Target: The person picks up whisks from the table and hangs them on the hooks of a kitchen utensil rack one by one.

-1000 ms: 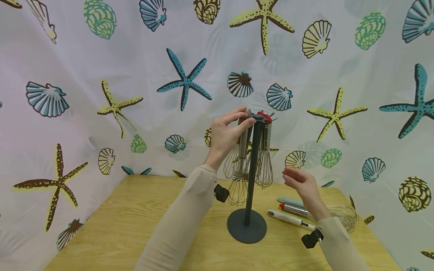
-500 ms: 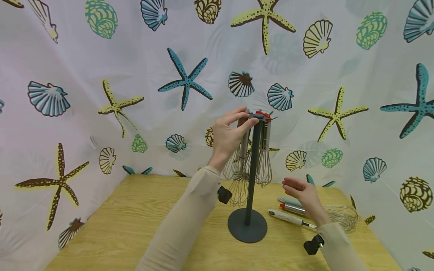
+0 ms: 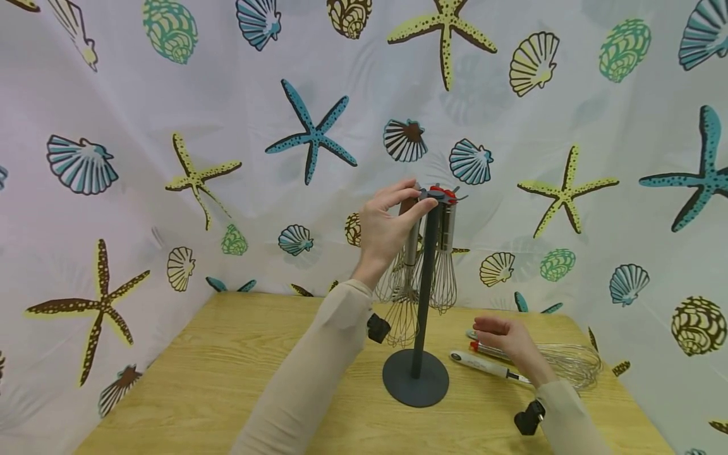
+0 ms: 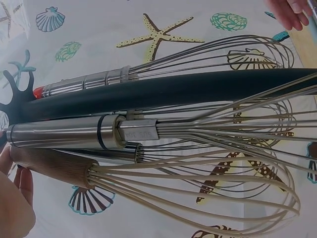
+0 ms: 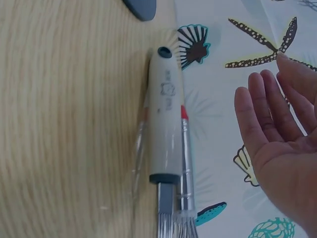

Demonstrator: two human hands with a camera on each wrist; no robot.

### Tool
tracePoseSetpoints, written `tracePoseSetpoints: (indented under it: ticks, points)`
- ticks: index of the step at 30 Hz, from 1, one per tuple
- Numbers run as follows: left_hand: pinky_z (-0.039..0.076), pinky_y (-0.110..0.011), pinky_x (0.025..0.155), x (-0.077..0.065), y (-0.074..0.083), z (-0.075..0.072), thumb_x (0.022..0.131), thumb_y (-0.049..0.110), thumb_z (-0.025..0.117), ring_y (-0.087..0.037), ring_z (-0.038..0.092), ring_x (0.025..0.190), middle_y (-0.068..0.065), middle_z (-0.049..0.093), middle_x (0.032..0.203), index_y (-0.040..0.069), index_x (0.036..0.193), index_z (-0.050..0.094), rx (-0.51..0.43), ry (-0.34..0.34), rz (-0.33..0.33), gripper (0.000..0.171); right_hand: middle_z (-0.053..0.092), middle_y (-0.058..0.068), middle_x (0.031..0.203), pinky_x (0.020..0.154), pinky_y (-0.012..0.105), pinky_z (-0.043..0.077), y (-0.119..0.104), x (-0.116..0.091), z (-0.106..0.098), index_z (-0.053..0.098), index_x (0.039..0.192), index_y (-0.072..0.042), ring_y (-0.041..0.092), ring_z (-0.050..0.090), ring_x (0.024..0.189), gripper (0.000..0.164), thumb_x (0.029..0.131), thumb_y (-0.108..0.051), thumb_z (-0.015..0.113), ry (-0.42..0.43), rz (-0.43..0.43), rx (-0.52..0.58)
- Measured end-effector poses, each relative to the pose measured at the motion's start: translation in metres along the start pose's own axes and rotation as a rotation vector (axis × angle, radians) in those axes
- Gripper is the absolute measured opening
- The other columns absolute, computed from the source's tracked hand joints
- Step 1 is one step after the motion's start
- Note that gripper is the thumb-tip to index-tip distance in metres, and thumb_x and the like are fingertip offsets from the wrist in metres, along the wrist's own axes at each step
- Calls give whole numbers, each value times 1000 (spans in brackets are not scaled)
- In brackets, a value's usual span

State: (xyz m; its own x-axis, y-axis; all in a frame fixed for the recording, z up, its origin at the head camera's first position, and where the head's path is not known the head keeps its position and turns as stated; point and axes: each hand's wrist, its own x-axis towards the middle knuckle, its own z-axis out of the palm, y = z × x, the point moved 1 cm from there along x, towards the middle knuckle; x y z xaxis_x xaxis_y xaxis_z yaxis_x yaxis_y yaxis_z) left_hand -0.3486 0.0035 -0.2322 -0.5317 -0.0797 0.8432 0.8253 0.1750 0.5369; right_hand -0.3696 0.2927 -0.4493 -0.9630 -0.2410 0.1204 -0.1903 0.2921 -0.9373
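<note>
A dark whisk rack [image 3: 425, 284] stands upright on a round base, with several whisks hung from its top. My left hand [image 3: 380, 227] pinches the rack's top between thumb and fingers. In the left wrist view a wooden-handled whisk [image 4: 54, 166] hangs beside that hand, near a steel-handled whisk [image 4: 64, 133] and a red-tipped whisk [image 4: 81, 84]. Over the whisks on the table hovers my right hand [image 3: 512, 341], fingers loosely bent, holding nothing. Beneath it lie a white-handled whisk [image 5: 165, 119] and a red-tipped steel whisk [image 5: 185, 148]; the hand partly hides a pale blue handle [image 3: 471, 333].
The rack's round base [image 3: 416, 379] sits on the wooden table [image 3: 244, 354], left of the lying whisks. A curtain [image 3: 318, 208] printed with shells and starfish surrounds the table at the back and sides. Wire loops [image 3: 574, 363] of the lying whisks point right.
My right hand has come down toward the whisks on the table. My left hand stays at the rack's top, with hardly any shift.
</note>
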Motion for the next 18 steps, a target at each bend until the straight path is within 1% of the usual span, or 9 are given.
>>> tracePoseSetpoints:
  ticks: [3, 7, 11, 14, 18]
  points:
    - [39, -33, 110, 0, 0, 0, 79, 29, 83, -12, 54, 127, -6, 67, 128, 4, 104, 77, -1, -4, 0, 35, 52, 28, 140, 102, 50, 47, 6, 0, -3, 49, 141, 3, 42, 54, 126, 51, 96, -17, 64, -26, 3, -17]
    - [40, -32, 108, 0, 0, -1, 80, 28, 82, -11, 54, 125, -3, 67, 128, 5, 105, 77, 6, -6, 6, 34, 55, 27, 136, 99, 49, 49, 15, 2, -8, 52, 139, 2, 34, 61, 119, 51, 95, -19, 66, -58, 23, -65]
    - [41, -31, 107, 0, 0, -2, 81, 27, 81, -10, 54, 124, -2, 67, 128, 5, 105, 77, 9, -6, 14, 32, 59, 25, 133, 99, 48, 50, 22, 5, -12, 52, 139, 3, 25, 64, 114, 52, 94, -19, 67, -94, 48, -91]
    - [41, -31, 106, 0, 0, -2, 81, 27, 81, -10, 54, 123, -2, 67, 128, 6, 105, 77, 6, -9, 14, 32, 58, 26, 134, 99, 48, 50, 26, 6, -14, 49, 140, 6, 26, 64, 115, 54, 95, -18, 66, -126, 46, -87]
    - [41, -32, 106, 0, 0, -2, 81, 26, 81, -11, 54, 123, -3, 67, 128, 5, 105, 77, 0, -11, 10, 33, 55, 28, 135, 99, 47, 50, 29, 7, -17, 45, 141, 9, 35, 60, 121, 55, 97, -16, 63, -183, 40, -63]
